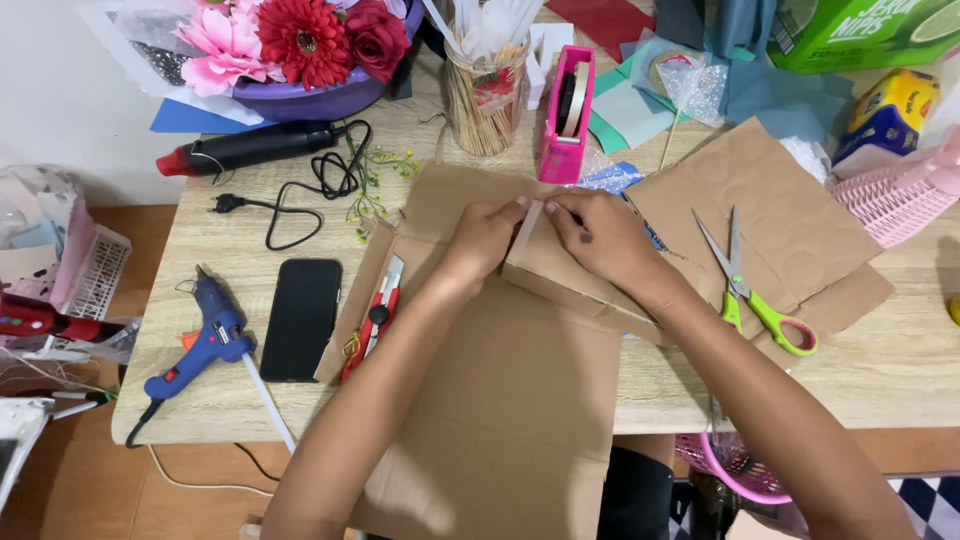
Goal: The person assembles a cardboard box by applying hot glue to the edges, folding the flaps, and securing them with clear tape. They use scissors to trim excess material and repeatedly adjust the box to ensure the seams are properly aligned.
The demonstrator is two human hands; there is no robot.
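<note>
Pale wood-grain bench [880,370], crowded; brown floor below. Left hand [482,240] and right hand [600,235] both pinched shut on a folded cardboard piece [560,275], held between them over a big cardboard sheet [510,400]. Box cutter [375,318], phone [302,318], glue gun [205,340] left of left hand; scissors [750,290] right of right hand; tape dispenser [566,112] just beyond.

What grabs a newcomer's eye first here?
Both hands, left hand and right hand, pinch a strip of tape onto a folded cardboard piece at table centre. Red and pink artificial flowers sit top left, a blue glue gun lies at the left edge, and green-handled scissors lie right.
</note>
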